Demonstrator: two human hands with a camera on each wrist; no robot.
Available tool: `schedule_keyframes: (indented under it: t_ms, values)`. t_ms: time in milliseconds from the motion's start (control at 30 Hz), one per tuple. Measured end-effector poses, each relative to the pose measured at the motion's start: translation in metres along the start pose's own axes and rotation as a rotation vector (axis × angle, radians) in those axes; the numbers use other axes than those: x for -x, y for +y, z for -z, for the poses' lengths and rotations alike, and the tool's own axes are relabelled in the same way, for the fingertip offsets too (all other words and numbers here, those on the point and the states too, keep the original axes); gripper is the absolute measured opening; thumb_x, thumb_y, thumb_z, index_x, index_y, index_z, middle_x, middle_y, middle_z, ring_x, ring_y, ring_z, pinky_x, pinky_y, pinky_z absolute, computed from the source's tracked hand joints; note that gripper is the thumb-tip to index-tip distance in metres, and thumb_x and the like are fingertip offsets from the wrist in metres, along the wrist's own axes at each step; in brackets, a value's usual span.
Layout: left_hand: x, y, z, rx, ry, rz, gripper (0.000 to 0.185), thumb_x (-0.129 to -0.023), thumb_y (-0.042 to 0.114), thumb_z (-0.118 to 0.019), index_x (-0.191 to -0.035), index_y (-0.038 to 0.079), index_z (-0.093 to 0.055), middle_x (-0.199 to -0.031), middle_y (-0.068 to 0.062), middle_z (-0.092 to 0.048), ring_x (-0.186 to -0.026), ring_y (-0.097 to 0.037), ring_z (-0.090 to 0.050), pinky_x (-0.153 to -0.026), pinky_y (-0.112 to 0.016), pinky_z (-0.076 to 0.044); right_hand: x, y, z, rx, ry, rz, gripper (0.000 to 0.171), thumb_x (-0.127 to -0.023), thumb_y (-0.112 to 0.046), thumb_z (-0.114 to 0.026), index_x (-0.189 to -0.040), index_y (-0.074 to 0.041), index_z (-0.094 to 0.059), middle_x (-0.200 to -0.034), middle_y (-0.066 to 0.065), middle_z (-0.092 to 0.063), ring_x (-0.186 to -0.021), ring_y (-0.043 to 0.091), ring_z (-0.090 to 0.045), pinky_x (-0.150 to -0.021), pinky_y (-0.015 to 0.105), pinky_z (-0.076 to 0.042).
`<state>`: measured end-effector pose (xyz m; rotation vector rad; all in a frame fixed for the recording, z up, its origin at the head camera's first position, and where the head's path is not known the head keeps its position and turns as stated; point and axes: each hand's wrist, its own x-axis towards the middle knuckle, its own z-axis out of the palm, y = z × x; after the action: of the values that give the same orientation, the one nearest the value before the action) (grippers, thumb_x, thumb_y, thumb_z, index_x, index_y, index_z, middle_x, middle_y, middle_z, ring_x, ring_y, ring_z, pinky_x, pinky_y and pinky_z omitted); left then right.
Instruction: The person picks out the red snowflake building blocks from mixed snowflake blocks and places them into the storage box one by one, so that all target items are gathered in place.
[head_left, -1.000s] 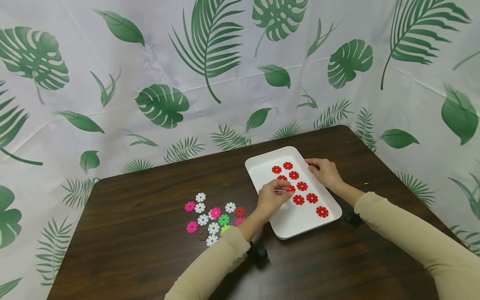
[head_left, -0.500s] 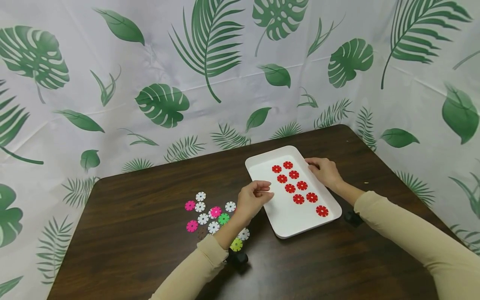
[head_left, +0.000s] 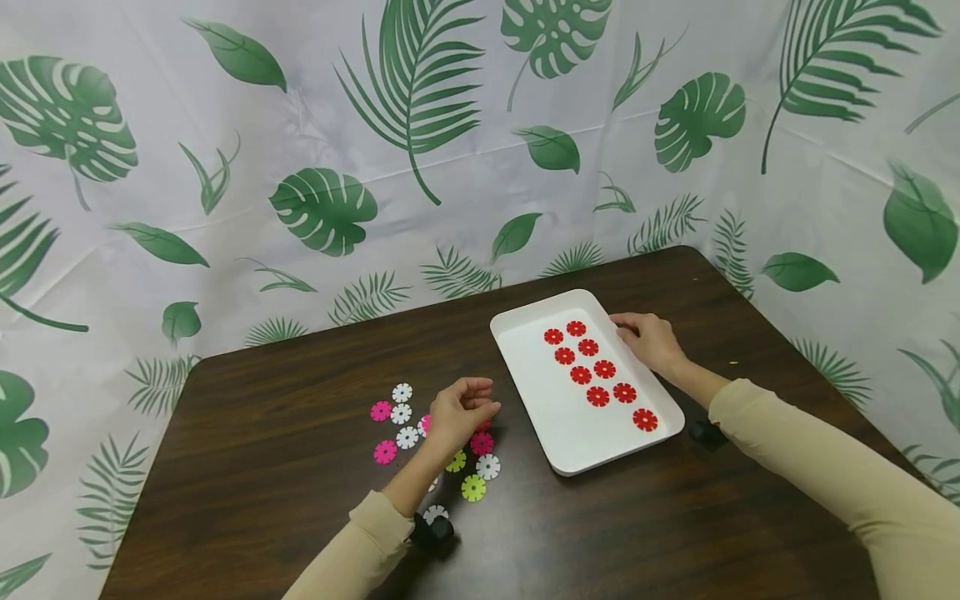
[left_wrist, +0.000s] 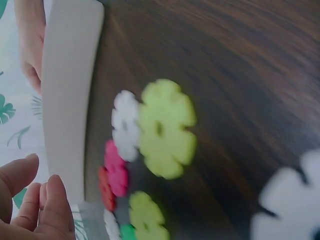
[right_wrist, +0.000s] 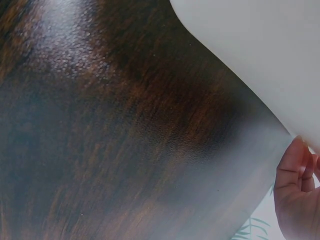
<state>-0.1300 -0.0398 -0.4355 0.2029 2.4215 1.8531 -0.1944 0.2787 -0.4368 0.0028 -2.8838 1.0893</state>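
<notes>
Discs (head_left: 405, 425) lie loose on the dark bench (head_left: 262, 483), white, pink, green and yellow together, just left of the tray (head_left: 540, 408); the left hand (head_left: 459, 411) hovers over the right edge of that heap, fingers curled loosely inward, nothing seen between them; a pink disc (head_left: 481, 442) and a white one (head_left: 488, 466) show just below the hand, a yellow-green one (head_left: 473, 487) nearer the person; in the left wrist view the yellow-green disc (left_wrist: 166, 129) lies flat beside white and pink ones, blurred, with the tray's wall (left_wrist: 67, 100) behind; the right hand (head_left: 649, 342) rests on the tray's far right rim, fingers bent over the edge; red discs (head_left: 592, 371) lie in two rough rows inside the tray, apart from both hands; in the right wrist view the fingertips (right_wrist: 294, 165) touch the tray (right_wrist: 260, 55); leaf-print cloth (head_left: 322, 167) hangs behind the bench.
</notes>
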Motion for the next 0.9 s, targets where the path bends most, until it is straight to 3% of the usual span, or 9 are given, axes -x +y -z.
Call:
schedule_keyframes:
  t_ms: [133,400,700,900]
  values:
    - [0.007,-0.001,0.009,-0.047,0.005,0.008,0.035,-0.077,-0.001,-0.073,-0.110,-0.007,-0.062,-0.101,-0.026,-0.065,-0.091,-0.030,-0.066,-0.070,-0.023,-0.055,0.000,0.000,0.000,0.004,0.000,0.002,0.035,-0.096,-0.006,-0.051,-0.129,0.002,-0.053,-0.125,0.028,-0.056,-0.091,0.034,-0.060,-0.079,0.045,-0.054]
    - [0.012,-0.015,0.015,-0.178,0.018,0.049,0.037,-0.076,0.004,-0.077,-0.111,0.000,-0.065,-0.102,-0.017,-0.068,-0.092,-0.026,-0.066,-0.070,-0.026,-0.055,0.001,0.001,0.000,-0.002,-0.005,0.000,0.035,-0.096,-0.007,-0.051,-0.130,0.002,-0.052,-0.125,0.028,-0.055,-0.090,0.034,-0.060,-0.078,0.044,-0.055]
    - [0.013,-0.024,0.017,-0.263,0.015,-0.017,0.035,-0.075,0.003,-0.077,-0.108,-0.003,-0.065,-0.097,-0.016,-0.068,-0.087,-0.027,-0.066,-0.069,-0.028,-0.055,0.002,0.000,0.001,-0.007,-0.015,0.001,0.036,-0.096,-0.007,-0.052,-0.131,0.002,-0.052,-0.126,0.028,-0.054,-0.093,0.036,-0.061,-0.080,0.046,-0.054]
    - [0.013,-0.026,0.017,-0.294,0.018,-0.024,0.035,-0.075,0.004,-0.077,-0.107,-0.002,-0.066,-0.098,-0.015,-0.068,-0.088,-0.026,-0.066,-0.068,-0.027,-0.055,0.002,-0.001,0.002,-0.001,-0.015,0.003,0.036,-0.096,-0.006,-0.051,-0.131,0.002,-0.051,-0.127,0.028,-0.054,-0.095,0.037,-0.060,-0.081,0.047,-0.053]
